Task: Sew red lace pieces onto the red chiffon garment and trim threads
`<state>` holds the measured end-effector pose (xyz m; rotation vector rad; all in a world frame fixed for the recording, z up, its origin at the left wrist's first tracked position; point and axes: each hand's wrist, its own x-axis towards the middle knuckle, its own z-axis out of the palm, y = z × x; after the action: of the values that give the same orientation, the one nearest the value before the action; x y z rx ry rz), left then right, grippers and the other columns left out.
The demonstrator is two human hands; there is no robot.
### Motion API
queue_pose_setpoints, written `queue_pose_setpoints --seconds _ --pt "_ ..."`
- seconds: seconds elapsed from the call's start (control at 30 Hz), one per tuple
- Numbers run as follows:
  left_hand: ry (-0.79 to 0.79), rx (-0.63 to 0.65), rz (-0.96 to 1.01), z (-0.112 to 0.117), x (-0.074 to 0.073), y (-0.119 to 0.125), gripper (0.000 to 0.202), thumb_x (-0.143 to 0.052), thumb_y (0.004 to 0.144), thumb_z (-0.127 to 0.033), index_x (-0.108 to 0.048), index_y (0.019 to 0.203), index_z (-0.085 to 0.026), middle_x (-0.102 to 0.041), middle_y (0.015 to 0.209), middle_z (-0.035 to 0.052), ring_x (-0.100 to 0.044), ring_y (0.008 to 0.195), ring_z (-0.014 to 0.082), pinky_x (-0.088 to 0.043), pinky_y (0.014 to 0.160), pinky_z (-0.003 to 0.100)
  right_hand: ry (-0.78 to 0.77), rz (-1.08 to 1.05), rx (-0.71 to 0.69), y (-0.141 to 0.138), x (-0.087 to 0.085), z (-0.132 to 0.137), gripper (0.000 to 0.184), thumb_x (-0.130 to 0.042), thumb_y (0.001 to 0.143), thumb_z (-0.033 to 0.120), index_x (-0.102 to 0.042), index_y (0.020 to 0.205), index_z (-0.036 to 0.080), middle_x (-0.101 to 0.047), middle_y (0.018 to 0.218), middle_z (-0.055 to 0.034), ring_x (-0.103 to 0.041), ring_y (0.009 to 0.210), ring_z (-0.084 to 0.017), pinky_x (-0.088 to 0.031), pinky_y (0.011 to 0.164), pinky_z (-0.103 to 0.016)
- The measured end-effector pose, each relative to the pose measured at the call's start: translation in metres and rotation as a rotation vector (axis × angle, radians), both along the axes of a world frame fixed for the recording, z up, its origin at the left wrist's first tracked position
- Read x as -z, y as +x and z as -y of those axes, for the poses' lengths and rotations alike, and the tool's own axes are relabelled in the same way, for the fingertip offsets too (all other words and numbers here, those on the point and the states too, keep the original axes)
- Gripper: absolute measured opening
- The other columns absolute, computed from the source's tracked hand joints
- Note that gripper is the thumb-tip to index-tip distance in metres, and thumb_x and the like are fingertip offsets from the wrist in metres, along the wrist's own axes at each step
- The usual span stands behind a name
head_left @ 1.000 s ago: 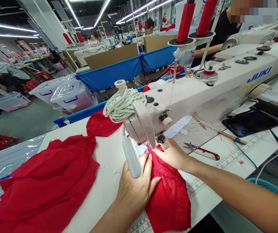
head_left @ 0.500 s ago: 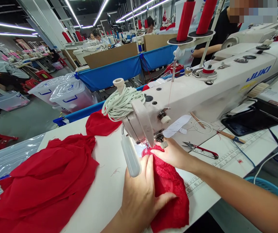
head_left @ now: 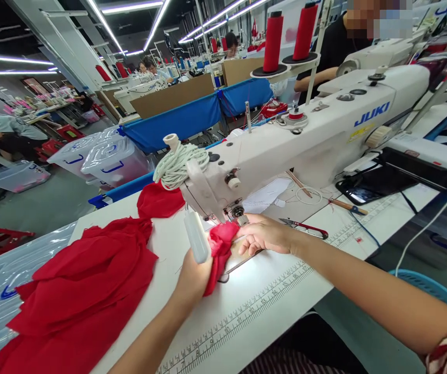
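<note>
Red lace fabric [head_left: 219, 246] is bunched up beneath the head of a white sewing machine [head_left: 286, 137]. My left hand [head_left: 193, 270] grips the fabric from its left side; a pale guard [head_left: 197, 239] and the cloth hide most of its fingers. On the other side, my right hand [head_left: 265, 235] has curled fingers close to the needle area and the fabric's right edge. Whatever its fingertips hold is hidden. Just beyond the right wrist lie red-handled thread snips [head_left: 305, 227].
A heap of red cloth [head_left: 87, 291] spreads over the left of the white table [head_left: 270, 332]. Behind it lies a smaller red piece [head_left: 160, 200]. A phone [head_left: 375, 182] rests to the right. Red thread cones [head_left: 273, 44] stand above; a co-worker [head_left: 328, 52] sits beyond.
The lace fabric, spread toward me before, is now gathered up near the machine head. My left hand has moved left, my right hand's fingers have curled, and the view has shifted.
</note>
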<state>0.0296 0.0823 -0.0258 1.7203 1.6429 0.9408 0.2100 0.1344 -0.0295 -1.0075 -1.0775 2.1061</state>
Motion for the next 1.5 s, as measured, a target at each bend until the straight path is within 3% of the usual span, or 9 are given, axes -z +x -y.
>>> queue_pose_setpoints --seconds 0.17,0.27,0.37,0.6,0.83,0.97,1.07,1.37,1.5 --pt "-0.297 -0.064 0.494 -0.010 -0.002 -0.009 0.034 -0.077 0.056 -0.028 -0.044 0.060 -0.018 -0.039 0.050 -0.0085 -0.037 0.047 0.0064 -0.032 0.040 0.016 0.224 0.151 -0.017 -0.002 0.012 0.004 0.035 -0.050 0.072 0.000 -0.043 0.102 0.018 -0.064 0.105 -0.0080 -0.066 0.056 -0.009 -0.052 0.048 -0.020" --pt "-0.346 -0.079 0.554 -0.014 -0.004 -0.012 0.042 -0.084 0.044 -0.023 -0.044 0.059 -0.017 -0.041 0.051 -0.0085 -0.036 0.047 0.0046 -0.032 0.041 0.015 0.671 0.539 0.060 -0.006 0.021 0.008 0.032 -0.048 0.079 0.006 -0.043 0.107 0.019 -0.067 0.102 -0.0046 -0.064 0.054 -0.009 -0.047 0.047 -0.020" --pt "-0.346 -0.099 0.596 -0.017 -0.009 -0.012 0.043 -0.085 0.044 -0.028 -0.047 0.059 -0.017 -0.042 0.052 -0.0080 -0.036 0.046 0.0044 -0.032 0.040 0.016 1.031 0.885 0.123 -0.010 0.028 0.013 0.018 -0.049 0.083 0.010 -0.053 0.097 0.020 -0.069 0.085 -0.0005 -0.064 0.064 -0.012 -0.041 0.053 -0.022" --pt "-0.406 -0.065 0.644 -0.020 -0.014 -0.007 0.046 -0.087 0.041 -0.025 -0.045 0.056 -0.017 -0.041 0.051 -0.0075 -0.036 0.043 0.0036 -0.027 0.037 0.015 1.307 1.050 0.037 -0.019 0.026 0.010 0.014 -0.052 0.084 0.013 -0.064 0.083 0.020 -0.069 0.088 -0.0059 -0.061 0.080 -0.020 -0.030 0.056 -0.027" --pt "-0.438 -0.028 0.636 -0.024 -0.013 -0.010 0.043 -0.083 0.048 -0.027 -0.042 0.054 -0.018 -0.033 0.045 -0.0104 -0.029 0.035 0.0021 -0.023 0.035 0.017 1.322 1.078 0.094 -0.019 0.029 -0.001 0.018 -0.052 0.080 0.012 -0.064 0.069 0.019 -0.068 0.072 -0.0033 -0.055 0.060 -0.015 -0.021 0.051 -0.028" --pt "-0.376 -0.036 0.615 -0.028 -0.010 -0.015 0.031 -0.081 0.050 -0.022 -0.053 0.063 -0.016 -0.045 0.050 -0.0074 -0.042 0.042 0.0057 -0.033 0.040 0.018 1.247 1.010 0.229 -0.017 0.032 -0.001 0.024 -0.049 0.085 0.018 -0.066 0.067 0.021 -0.069 0.076 -0.0011 -0.056 0.063 -0.014 -0.023 0.051 -0.026" --pt "-0.340 -0.035 0.603 -0.028 -0.008 -0.016 0.029 -0.079 0.052 -0.019 -0.059 0.072 -0.016 -0.050 0.054 -0.0067 -0.048 0.048 0.0080 -0.037 0.045 0.018 1.187 0.910 0.279 -0.016 0.031 -0.001 0.016 -0.055 0.079 0.014 -0.067 0.072 0.022 -0.070 0.082 0.0012 -0.058 0.066 -0.012 -0.029 0.053 -0.023" --pt "-0.313 -0.030 0.407 -0.017 -0.012 -0.014 0.021 -0.074 0.061 -0.030 -0.058 0.067 -0.017 -0.054 0.053 -0.0036 -0.053 0.052 0.0149 -0.042 0.047 0.024 1.057 0.622 0.170 -0.016 0.030 -0.004 0.020 -0.053 0.071 0.000 -0.054 0.062 0.018 -0.061 0.054 0.0059 -0.059 0.049 -0.008 -0.043 0.058 -0.018" --pt "-0.366 0.050 0.225 -0.002 -0.014 -0.008 0.019 -0.062 0.072 -0.036 -0.059 0.068 -0.018 -0.046 0.044 -0.0055 -0.050 0.046 0.0157 -0.041 0.045 0.025 1.039 0.616 0.133 -0.016 0.032 -0.005 0.018 -0.057 0.067 0.000 -0.058 0.070 0.018 -0.064 0.061 0.0037 -0.061 0.058 -0.012 -0.043 0.060 -0.021"
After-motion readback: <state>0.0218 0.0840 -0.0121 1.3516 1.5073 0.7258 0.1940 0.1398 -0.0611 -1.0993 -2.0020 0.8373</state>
